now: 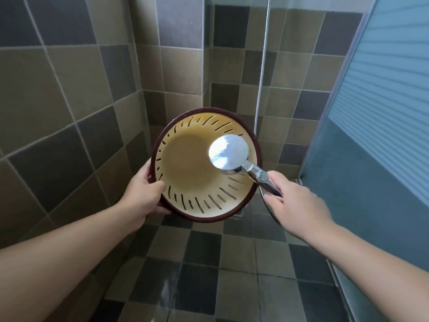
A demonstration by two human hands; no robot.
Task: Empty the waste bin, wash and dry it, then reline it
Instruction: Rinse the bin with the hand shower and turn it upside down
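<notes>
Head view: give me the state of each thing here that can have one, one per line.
waste bin: empty, unlined, held tilted with its opening toward the camera.
shower head: over the bin's opening, face turned away; spray cannot be told.
left hand: grips the bin's rim.
right hand: grips the shower head's handle.
floor: looks wet in places.
</notes>
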